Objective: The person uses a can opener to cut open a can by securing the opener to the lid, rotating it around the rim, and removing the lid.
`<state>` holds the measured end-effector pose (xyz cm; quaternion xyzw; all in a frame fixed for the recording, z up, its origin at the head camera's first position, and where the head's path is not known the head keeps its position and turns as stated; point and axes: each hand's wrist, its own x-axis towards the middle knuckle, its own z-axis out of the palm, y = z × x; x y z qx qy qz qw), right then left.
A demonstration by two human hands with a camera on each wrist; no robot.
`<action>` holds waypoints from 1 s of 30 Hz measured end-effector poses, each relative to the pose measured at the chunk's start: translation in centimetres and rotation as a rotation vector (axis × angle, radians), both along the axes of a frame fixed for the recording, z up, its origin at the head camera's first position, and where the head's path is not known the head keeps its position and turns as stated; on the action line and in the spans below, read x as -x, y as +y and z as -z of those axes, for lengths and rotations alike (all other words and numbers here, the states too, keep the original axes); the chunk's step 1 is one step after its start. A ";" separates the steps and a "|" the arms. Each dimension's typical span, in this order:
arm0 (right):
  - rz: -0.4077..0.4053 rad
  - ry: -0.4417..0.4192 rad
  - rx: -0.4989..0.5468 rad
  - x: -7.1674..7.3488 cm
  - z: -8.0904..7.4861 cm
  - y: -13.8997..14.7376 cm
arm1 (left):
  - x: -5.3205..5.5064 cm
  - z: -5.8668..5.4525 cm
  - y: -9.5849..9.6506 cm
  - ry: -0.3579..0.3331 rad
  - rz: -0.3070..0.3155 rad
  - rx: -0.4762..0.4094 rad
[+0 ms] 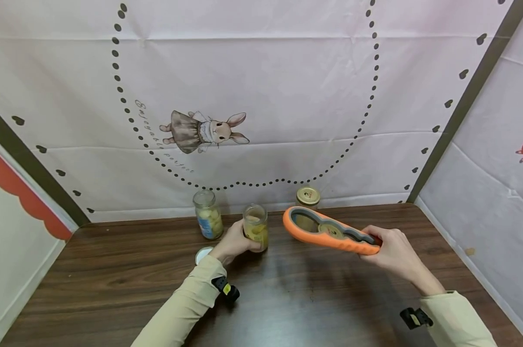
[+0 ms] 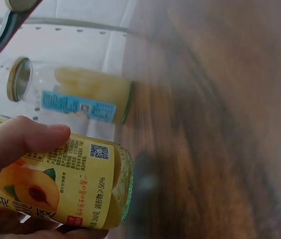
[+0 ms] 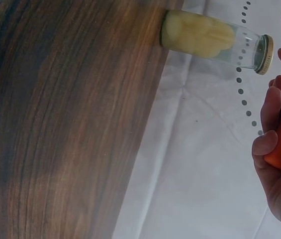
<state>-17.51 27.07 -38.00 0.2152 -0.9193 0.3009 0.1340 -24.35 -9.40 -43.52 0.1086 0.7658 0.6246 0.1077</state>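
Note:
My left hand grips a glass jar with a yellow peach label; no lid sits on its rim, and yellow fruit shows inside. In the left wrist view the thumb lies across that label. My right hand holds an orange and grey jar opener by its narrow end, raised above the table. A gold lid shows within the opener's middle opening. Behind the opener stands a jar with a gold lid; in the right wrist view this jar has pale fruit inside.
Left of the held jar stands a lidless jar with a blue label and pale fruit. A white disc, probably a lid, lies near my left wrist, partly covered. The brown wooden table meets a white printed cloth at the back.

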 end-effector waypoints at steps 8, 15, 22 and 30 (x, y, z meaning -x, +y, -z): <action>0.015 -0.016 -0.003 0.1 0.2 -0.2 | 1.7 0.0 0.1 -0.086 -0.057 -0.026; 0.022 0.003 -0.021 0.2 0.7 -0.2 | 2.5 -0.1 0.0 -0.087 -0.080 -0.010; 0.025 0.029 -0.023 0.1 1.2 -0.2 | 3.1 0.1 0.1 -0.060 -0.064 0.001; 0.072 -0.012 -0.012 -0.4 2.4 -0.5 | 3.9 0.4 0.8 -0.060 -0.129 0.023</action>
